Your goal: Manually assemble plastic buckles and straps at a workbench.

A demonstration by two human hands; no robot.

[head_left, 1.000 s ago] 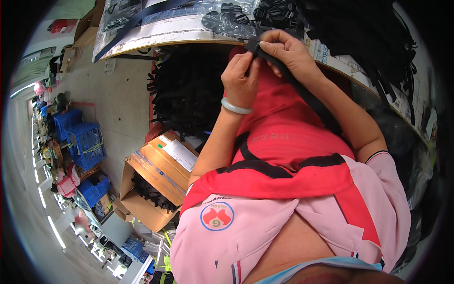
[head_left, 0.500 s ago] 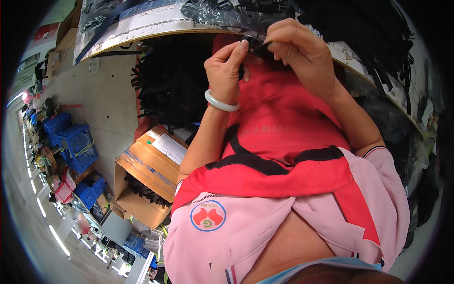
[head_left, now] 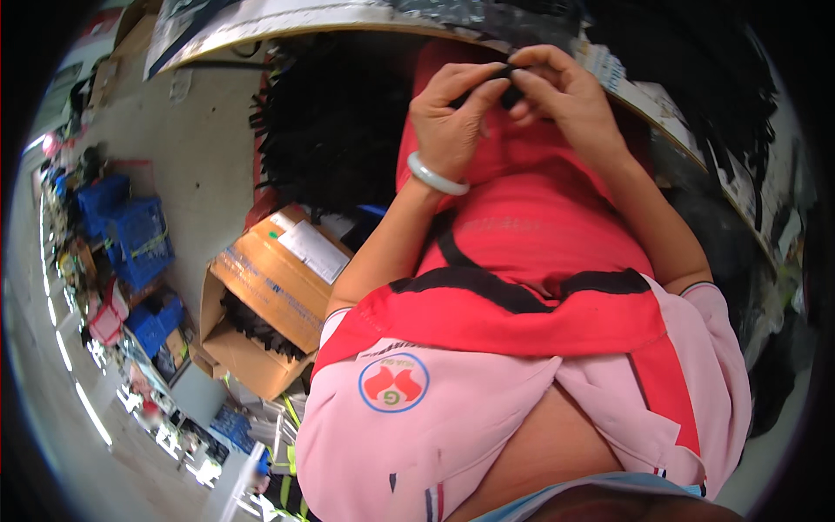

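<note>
Both hands are raised over my red apron (head_left: pixel 539 226), close to the table's edge. A small black piece (head_left: pixel 511 87), perhaps strap or webbing, is pinched between them; its exact kind is hidden by the fingers. My left hand (head_left: pixel 450 113), with a pale bangle (head_left: pixel 437 177) at the wrist, closes its thumb and forefinger on the piece's left side. My right hand (head_left: pixel 565 100) is curled, its thumb and fingertips closed on the other side. The fingertips of the two hands nearly meet.
A white-topped table (head_left: pixel 287 19) curves across the far side, with dark straps (head_left: pixel 696 78) piled at right. Beneath it lies a heap of black pieces (head_left: pixel 330 130). At left stand an open cardboard box (head_left: pixel 270 278) holding black pieces and blue crates (head_left: pixel 139 239).
My hands have come closer together around the black piece; the left moved right, and the right's fingers dropped onto it. The view has shifted slightly, showing less of the table.
</note>
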